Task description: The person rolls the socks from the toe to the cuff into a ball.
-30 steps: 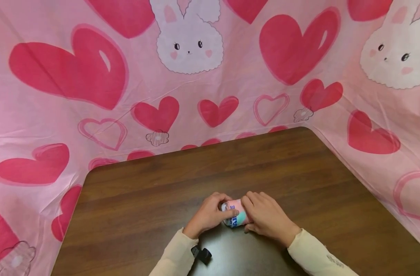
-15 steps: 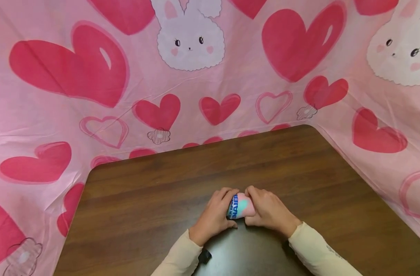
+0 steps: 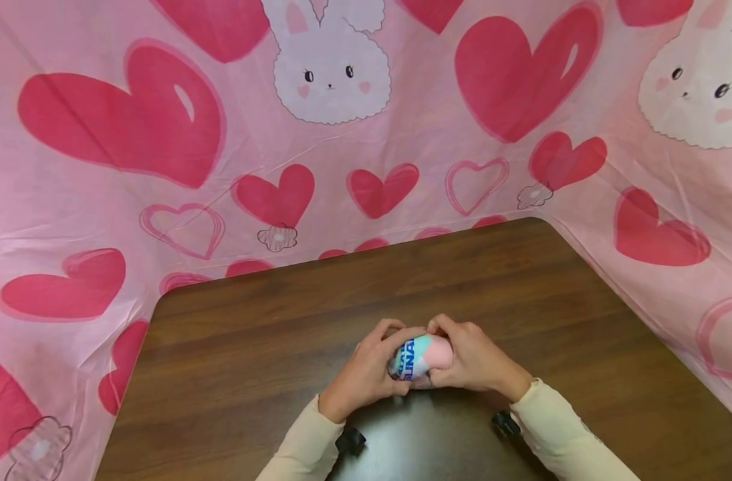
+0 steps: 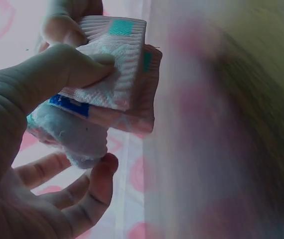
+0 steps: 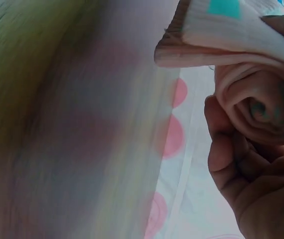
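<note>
A rolled pair of pink socks (image 3: pixel 422 355), with teal patches and blue lettering, is held between both hands just over the table. My left hand (image 3: pixel 366 371) grips its left end. In the left wrist view, the left thumb presses on the folded ribbed cuff (image 4: pixel 119 87), while the fingers curl beneath the pale bulge of the roll (image 4: pixel 77 132). The right end is gripped by my right hand (image 3: pixel 480 357). The right wrist view shows the spiral end of the roll (image 5: pixel 276 94), with that hand's curled fingers (image 5: pixel 221 152) under it and the cuff flaps sticking out above.
A brown wood-grain table (image 3: pixel 269 347) spreads under the hands. Pink cloth (image 3: pixel 317 147) with hearts and rabbits stands behind it and at both sides. Small black devices (image 3: pixel 350 441) sit at both wrists, below the cream sleeves (image 3: pixel 305 437).
The socks have turned and lifted slightly, showing more pink and teal at the right. The left thumb has moved from across the roll to its near side. Both hands keep hold.
</note>
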Tool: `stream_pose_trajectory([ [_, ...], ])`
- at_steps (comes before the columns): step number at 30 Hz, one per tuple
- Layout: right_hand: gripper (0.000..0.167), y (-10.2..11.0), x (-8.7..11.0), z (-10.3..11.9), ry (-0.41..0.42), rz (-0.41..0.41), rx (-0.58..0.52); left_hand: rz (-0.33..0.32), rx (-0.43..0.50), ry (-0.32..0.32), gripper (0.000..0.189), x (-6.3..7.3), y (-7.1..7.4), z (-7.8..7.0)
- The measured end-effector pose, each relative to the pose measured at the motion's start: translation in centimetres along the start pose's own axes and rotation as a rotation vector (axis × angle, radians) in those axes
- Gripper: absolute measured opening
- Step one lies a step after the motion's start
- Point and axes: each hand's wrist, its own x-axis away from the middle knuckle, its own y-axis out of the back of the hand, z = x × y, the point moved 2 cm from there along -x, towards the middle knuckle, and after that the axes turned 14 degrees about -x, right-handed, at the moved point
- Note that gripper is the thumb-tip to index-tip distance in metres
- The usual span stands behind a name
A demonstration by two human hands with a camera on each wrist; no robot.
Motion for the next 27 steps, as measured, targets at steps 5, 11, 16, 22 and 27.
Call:
stream_pose_trajectory([
  [5, 0.052, 0.0, -0.3, 0.2, -0.023, 0.017, -0.066, -0.021, 0.041, 0.074, 0.086, 0.2, 0.3, -0.1],
  [11, 0.048, 0.2, -0.6, 0.5, -0.082, 0.024, -0.150, -0.036, 0.122, 0.155, 0.078, 0.2, 0.5, 0.0],
  [16, 0.044, 0.5, -0.6, 0.8, -0.162, 0.014, -0.220, -0.036, 0.286, 0.223, 0.071, 0.3, 0.6, 0.3],
  [22, 0.037, 0.6, -0.8, 1.1, -0.154, -0.018, -0.249, -0.028, 0.422, 0.296, 0.064, 0.4, 0.5, 0.9],
  [27, 0.037, 0.7, -0.7, 1.0, -0.088, -0.037, -0.398, -0.029, 0.711, 0.410, 0.060, 0.4, 0.4, 1.3],
])
